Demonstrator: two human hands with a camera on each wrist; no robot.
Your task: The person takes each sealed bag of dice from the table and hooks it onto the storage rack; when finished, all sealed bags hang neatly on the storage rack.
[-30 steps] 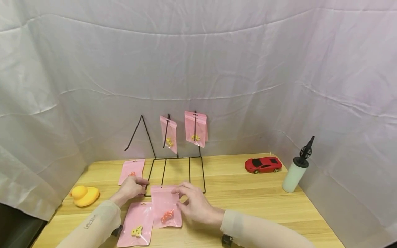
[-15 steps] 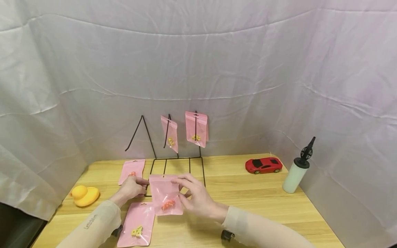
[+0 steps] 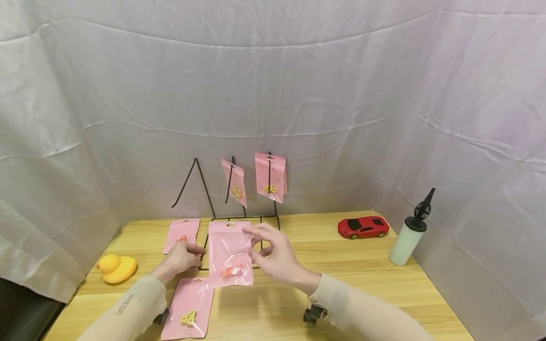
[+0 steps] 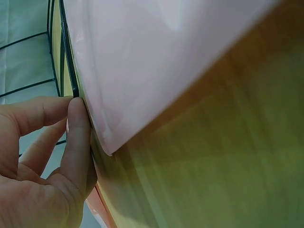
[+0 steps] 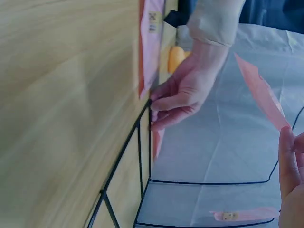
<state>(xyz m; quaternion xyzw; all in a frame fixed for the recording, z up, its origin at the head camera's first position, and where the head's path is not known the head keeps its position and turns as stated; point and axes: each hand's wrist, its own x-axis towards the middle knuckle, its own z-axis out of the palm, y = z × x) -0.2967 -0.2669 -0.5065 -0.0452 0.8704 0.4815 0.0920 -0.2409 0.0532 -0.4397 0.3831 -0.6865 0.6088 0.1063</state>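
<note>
Nearest, in front of the wire rack (image 3: 204,184), a bag of yellow dice (image 3: 187,293) lies flat on the worktop (image 3: 324,270). Just beyond, the pink bag of red dice (image 3: 226,246) has just risen clear of the worktop, so it is now free to be carried, its hanging slot (image 3: 229,224) uncovered. It is held up before the rack's base, its right edge pinched between the right hand's (image 3: 277,258) thumb and fingers. The left hand (image 3: 181,258) pinches the rack's front-left corner. Left of the rack's base lies another red-dice bag (image 3: 174,234). Farthest, the rack's middle and right hooks carry hung bags (image 3: 277,177); its left hook (image 3: 183,184) is bare.
</note>
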